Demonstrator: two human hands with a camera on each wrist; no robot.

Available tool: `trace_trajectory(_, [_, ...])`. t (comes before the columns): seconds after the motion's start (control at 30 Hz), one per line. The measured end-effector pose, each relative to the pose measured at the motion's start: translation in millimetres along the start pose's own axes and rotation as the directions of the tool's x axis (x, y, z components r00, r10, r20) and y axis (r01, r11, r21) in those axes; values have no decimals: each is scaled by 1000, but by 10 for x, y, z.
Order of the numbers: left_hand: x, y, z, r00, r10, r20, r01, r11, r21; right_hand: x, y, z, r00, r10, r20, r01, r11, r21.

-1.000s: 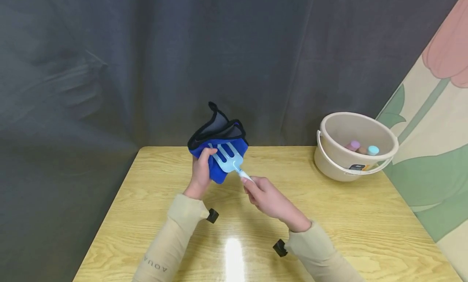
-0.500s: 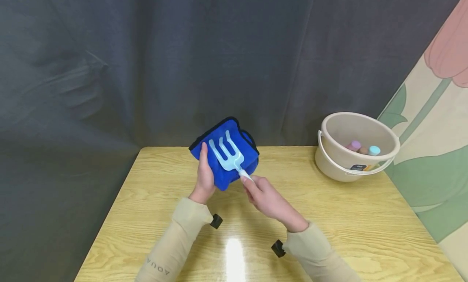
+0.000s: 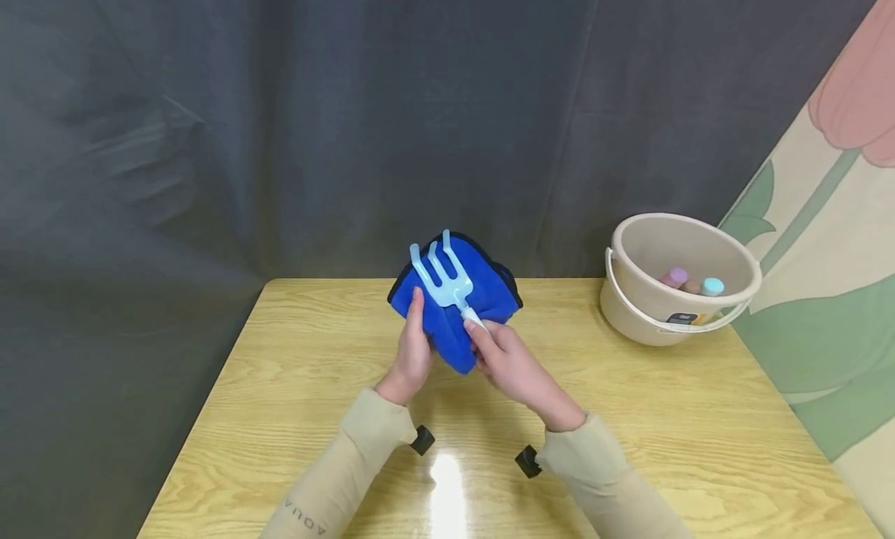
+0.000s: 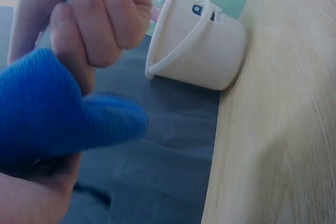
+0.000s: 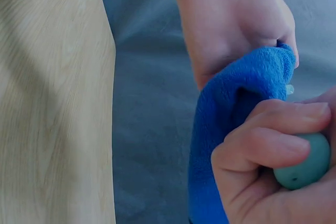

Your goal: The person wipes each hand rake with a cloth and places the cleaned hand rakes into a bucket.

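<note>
My left hand (image 3: 412,352) holds a blue cloth (image 3: 489,286) with a black edge, thumb on its near face and the other fingers hidden behind it. My right hand (image 3: 513,368) grips the handle of a light blue garden hand fork (image 3: 453,292), tines pointing up and away. The fork lies over the front of the cloth in the head view, with its tine tips reaching the cloth's upper edge. In the right wrist view, the handle's rounded teal end (image 5: 304,163) shows inside the curled fingers. The cloth (image 4: 42,108) sags in a fold in the left wrist view, near the right hand's fingers.
A beige bucket (image 3: 639,314) with a white handle stands at the table's back right. Inside it are a purple item (image 3: 674,277), a brown one and a light-blue-topped one (image 3: 712,286). A dark curtain (image 3: 419,119) hangs behind the wooden table (image 3: 294,345).
The cloth has been turned from its folded, grey-lined side to a blue face. Both hands stay raised; the left has shifted right, and the fork has risen slightly against the cloth.
</note>
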State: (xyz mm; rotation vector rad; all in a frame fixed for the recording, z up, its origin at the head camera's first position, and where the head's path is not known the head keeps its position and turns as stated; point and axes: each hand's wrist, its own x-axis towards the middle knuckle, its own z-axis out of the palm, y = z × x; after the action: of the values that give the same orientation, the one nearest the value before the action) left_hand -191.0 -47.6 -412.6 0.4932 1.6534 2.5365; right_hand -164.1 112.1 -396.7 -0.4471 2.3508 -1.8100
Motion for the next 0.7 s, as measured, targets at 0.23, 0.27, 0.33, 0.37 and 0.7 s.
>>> trace_trajectory(0.23, [52, 76, 22, 998, 53, -21, -54, 994, -94, -36, 16, -18, 997, 71, 30, -71, 997, 8])
trace_trajectory(0.27, [65, 95, 17, 997, 62, -35, -65, 993, -97, -40, 18, -19, 996, 81, 36, -82, 997, 10])
trace_trajectory(0.33, [99, 131, 0, 995, 86, -56, -92, 990, -107, -50, 21, -21, 995, 90, 41, -90, 996, 7])
trace_trajectory(0.37, [117, 147, -12, 993, 99, -64, -106, 988, -109, -58, 23, -23, 995, 94, 42, -94, 996, 4])
trace_trajectory(0.7, [170, 338, -167, 977, 109, -182, -130, 986, -108, -167, 5, -66, 987, 93, 128, -81, 992, -100])
